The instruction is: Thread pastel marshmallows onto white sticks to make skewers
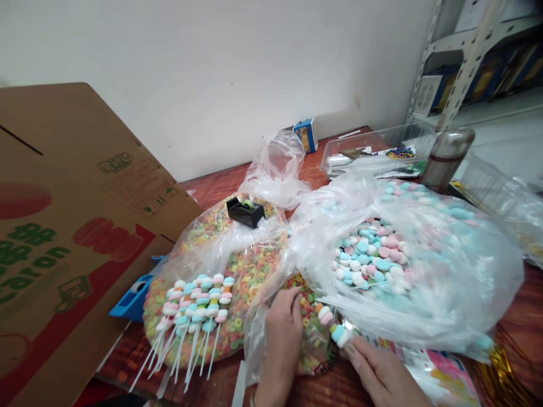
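Note:
My right hand (382, 370) is closed at the lower end of a candy skewer (326, 315), with pink, white and blue marshmallows and coloured rings along it. To its left, my left hand (283, 322) reaches into the opening of a plastic bag of coloured ring candies (254, 271); its fingers are bent together and their tips are partly hidden among the rings. Several finished-looking marshmallow skewers (199, 302) lie on that bag, white sticks pointing toward me. Right of my hands, a big plastic bag (458, 271) lies open, showing blue, pink and white marshmallows (369, 254).
A black tape dispenser (246, 212) sits on the ring-candy bag. At left stand a large cardboard box (106, 186) and a blue dispenser (133, 299). Behind are a clear tray (377, 155), a metal flask (447, 158) and a small blue box (306, 135). Gold ties (504, 367) lie lower right.

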Tool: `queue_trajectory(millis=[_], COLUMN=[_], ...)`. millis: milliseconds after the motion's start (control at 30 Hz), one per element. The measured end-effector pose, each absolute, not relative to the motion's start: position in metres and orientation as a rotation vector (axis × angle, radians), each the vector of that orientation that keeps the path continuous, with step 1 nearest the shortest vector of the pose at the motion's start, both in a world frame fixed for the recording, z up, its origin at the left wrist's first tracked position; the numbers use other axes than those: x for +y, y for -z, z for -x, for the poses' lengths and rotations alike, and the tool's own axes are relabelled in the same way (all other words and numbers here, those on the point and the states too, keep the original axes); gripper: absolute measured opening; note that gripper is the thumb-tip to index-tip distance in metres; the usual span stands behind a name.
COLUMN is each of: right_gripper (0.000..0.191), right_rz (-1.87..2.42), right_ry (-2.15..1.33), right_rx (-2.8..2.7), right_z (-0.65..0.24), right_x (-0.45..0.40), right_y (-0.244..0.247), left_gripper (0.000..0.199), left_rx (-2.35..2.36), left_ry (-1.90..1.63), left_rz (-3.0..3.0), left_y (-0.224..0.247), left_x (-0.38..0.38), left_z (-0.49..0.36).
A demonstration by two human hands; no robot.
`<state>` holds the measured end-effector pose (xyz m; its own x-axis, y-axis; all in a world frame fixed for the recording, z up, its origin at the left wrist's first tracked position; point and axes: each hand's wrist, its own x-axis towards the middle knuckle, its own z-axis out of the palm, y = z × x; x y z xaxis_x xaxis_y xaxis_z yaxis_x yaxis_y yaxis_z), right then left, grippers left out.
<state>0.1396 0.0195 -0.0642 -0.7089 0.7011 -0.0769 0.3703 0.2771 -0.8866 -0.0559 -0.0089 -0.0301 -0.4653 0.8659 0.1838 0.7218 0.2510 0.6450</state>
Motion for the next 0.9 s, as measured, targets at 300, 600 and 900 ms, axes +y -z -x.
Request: queue_trajectory(millis=[300,600,900], right_gripper=[0.039,0.041,0.040], right_rz=[0.950,0.979,0.962], right_ry=[-1.470,-1.472,-1.448], right_rx=[-2.227,-2.246,-2.228], right_z=[-0.143,-0.142,-0.143], right_x=[0.025,0.026,0.026], right_y=[0.066,0.065,0.057], left_gripper=[0.024,0.017,0.017], left_rx=[2.495,2.532,1.784], left_ry=[-0.497,-0.642,-1.395], left_rz=[-1.866,-1.884,-0.839], left_y=[0.045,0.047,0.026], left_x=[0.033,0.014,0.009], left_z=[0.071,0.063,0.047])
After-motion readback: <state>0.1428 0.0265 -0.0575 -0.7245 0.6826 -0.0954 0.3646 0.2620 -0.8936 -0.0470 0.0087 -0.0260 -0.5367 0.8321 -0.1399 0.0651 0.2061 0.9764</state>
